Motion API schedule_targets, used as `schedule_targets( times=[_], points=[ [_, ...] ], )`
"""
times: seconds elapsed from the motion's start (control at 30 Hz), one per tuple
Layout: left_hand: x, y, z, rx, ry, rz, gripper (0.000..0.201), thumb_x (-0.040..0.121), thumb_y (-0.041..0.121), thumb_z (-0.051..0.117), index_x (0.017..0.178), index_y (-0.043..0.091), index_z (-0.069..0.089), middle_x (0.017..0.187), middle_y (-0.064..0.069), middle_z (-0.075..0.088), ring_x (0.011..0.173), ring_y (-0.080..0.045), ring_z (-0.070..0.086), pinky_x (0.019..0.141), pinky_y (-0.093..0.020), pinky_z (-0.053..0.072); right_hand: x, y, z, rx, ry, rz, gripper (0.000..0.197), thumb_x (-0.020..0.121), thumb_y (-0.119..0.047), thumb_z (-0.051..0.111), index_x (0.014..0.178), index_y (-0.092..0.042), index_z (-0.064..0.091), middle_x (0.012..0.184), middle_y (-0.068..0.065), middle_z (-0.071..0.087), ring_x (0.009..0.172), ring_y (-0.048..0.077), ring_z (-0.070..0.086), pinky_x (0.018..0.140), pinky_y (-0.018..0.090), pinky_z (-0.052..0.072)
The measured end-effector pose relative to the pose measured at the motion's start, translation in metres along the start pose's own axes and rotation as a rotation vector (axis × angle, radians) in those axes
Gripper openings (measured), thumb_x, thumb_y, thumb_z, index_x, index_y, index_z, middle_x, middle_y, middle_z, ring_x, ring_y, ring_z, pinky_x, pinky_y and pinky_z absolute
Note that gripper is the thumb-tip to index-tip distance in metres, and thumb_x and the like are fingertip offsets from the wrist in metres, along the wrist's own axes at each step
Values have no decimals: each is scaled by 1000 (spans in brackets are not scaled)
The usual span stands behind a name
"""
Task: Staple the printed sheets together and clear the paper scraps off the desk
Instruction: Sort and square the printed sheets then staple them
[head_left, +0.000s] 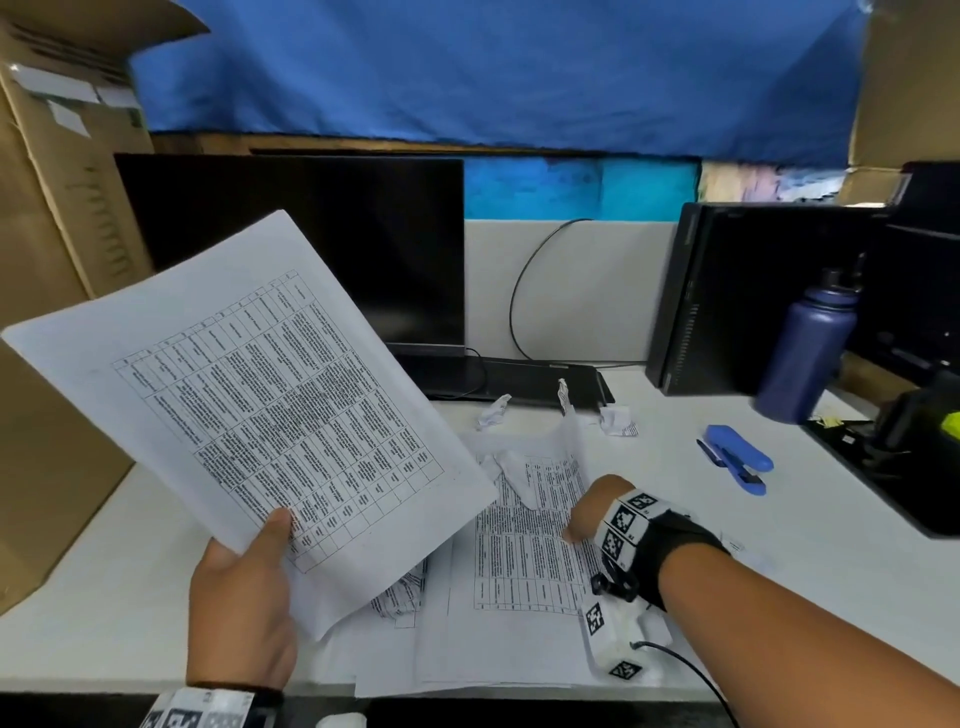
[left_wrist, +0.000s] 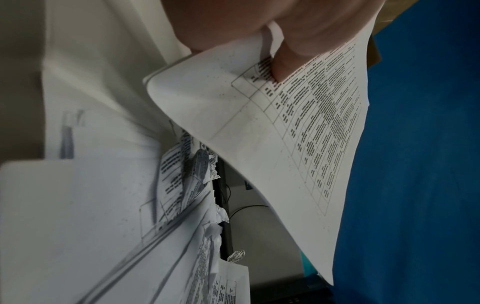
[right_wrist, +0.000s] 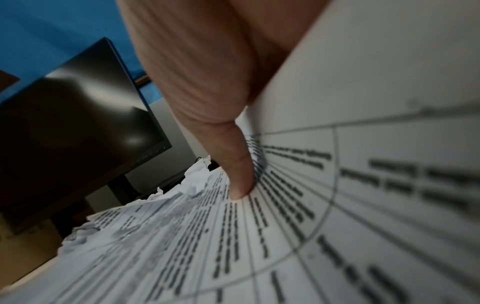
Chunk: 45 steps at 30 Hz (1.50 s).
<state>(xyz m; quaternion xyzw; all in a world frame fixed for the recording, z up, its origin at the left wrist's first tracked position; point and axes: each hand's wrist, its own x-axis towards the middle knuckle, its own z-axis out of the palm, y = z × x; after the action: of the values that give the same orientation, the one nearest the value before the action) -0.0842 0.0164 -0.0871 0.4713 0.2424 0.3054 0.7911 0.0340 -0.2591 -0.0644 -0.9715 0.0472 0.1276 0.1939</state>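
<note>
left hand (head_left: 240, 605) is pinching a white printed table sheet (head_left: 260, 405) aloft; right hand (head_left: 597, 512) is pressing a fingertip on the printed sheet (head_left: 519, 561) lying beneath it, other fingers hidden.

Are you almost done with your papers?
Not yet. Left hand holds up one printed sheet; right hand presses on another sheet on the desk. The blue stapler lies untouched, and crumpled scraps are not yet cleared.

A blue cloth backdrop (head_left: 493, 73) hangs behind the white desk (head_left: 779, 519); brown cardboard boxes (head_left: 57, 208) stand left, a dark flat monitor (head_left: 311, 234) sits centre.
</note>
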Motion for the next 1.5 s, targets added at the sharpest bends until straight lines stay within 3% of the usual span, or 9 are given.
schedule_targets(
  times=[0.13, 0.27, 0.37, 0.5, 0.63, 1.0, 1.1, 1.33, 1.5],
  points=[
    [2, 2, -1, -5, -7, 8, 16, 101, 11, 63, 102, 25, 70, 103, 8, 75, 92, -14, 69, 73, -32, 51, 12, -2, 6, -117, 8, 8, 34, 94, -31, 57, 67, -25, 39, 137, 7, 59, 127, 24, 55, 99, 30, 44],
    [3, 4, -2, -13, -3, 17, 18, 102, 9, 62, 103, 25, 70, 105, 9, 75, 93, -13, 70, 72, -31, 53, 25, -5, 15, -48, 57, 47, 27, 89, -25, 61, 113, -14, 66, 120, 8, 65, 113, 25, 63, 76, 25, 41],
    [3, 4, -4, -6, 4, 15, 17, 101, 10, 63, 100, 25, 70, 104, 10, 75, 93, -13, 69, 70, -29, 54, 31, -5, 18, -55, 69, 44, 5, 81, -17, 54, 83, -14, 58, 87, 4, 62, 90, 26, 67, 76, 27, 50],
    [0, 7, -5, -11, -4, 6, 16, 101, 10, 63, 107, 24, 69, 104, 8, 74, 92, -14, 69, 70, -31, 50, 33, -4, 20, -25, 108, 45, 31, 88, -19, 48, 118, -11, 47, 111, 9, 61, 101, 28, 61, 87, 38, 50],
    [1, 11, -5, -2, -6, 11, 22, 101, 11, 64, 118, 25, 68, 107, 8, 74, 95, -14, 69, 71, -30, 50, 38, -4, -15, 69, 156, 57, 14, 89, -15, 60, 98, -5, 54, 83, 2, 54, 93, 27, 64, 67, 28, 45],
    [0, 19, 6, 37, -37, 17, 29, 102, 12, 63, 130, 16, 63, 109, 9, 71, 100, -15, 67, 70, -28, 53, 11, -4, -137, 365, 548, -252, 34, 77, -16, 78, 108, -15, 64, 95, 7, 68, 81, 26, 67, 74, 38, 58],
    [1, 18, 9, 55, -53, 36, 27, 102, 10, 62, 127, 19, 64, 108, 10, 71, 97, -11, 67, 63, -23, 61, 7, 9, -141, 550, 631, -365, 37, 78, -15, 79, 110, -22, 61, 96, -1, 65, 81, 13, 63, 65, 26, 51],
    [21, 27, 12, 301, -78, 243, 18, 100, 11, 64, 111, 26, 65, 98, 11, 69, 90, -15, 66, 70, -27, 47, -21, 38, -144, 1062, 597, -512, 48, 79, -1, 77, 124, -16, 66, 108, -4, 74, 98, 11, 72, 86, 32, 57],
    [20, 42, 42, 424, -167, 318, 16, 101, 14, 62, 101, 30, 63, 92, 5, 68, 85, -17, 65, 64, -28, 47, -44, 36, -142, 1392, 232, -613, 50, 83, 8, 64, 128, -13, 63, 122, 13, 70, 111, 34, 68, 90, 58, 53]
  ],
)
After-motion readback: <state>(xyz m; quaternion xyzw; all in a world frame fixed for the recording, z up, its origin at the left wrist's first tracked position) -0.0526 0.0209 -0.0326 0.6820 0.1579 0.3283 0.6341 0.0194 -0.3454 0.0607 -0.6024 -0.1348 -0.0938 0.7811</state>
